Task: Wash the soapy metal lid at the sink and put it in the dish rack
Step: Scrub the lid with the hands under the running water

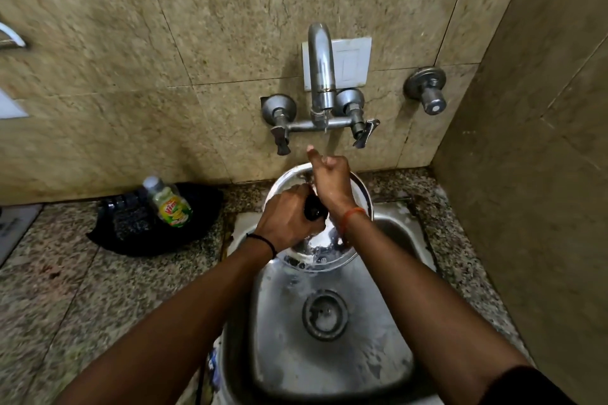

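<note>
Rinsing looks underway, racking not begun: the left hand (pixel 286 220) grips the black knob (pixel 314 211) of the metal lid (pixel 332 248) above the sink (pixel 329 362), while the right hand (pixel 330 179), fingers loosely curled, rubs its upper face.

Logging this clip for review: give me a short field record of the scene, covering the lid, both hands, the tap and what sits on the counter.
lid: metal lid held over the sink, wet, black knob facing the camera
left hand: left hand grips the knob
right hand: right hand rests on the lid's upper face, fingers curled, one pointing towards the tap
tap: wall tap; flow cannot be told
counter: dish soap bottle in a black tray, left of the sink
dish rack: not in view
</note>
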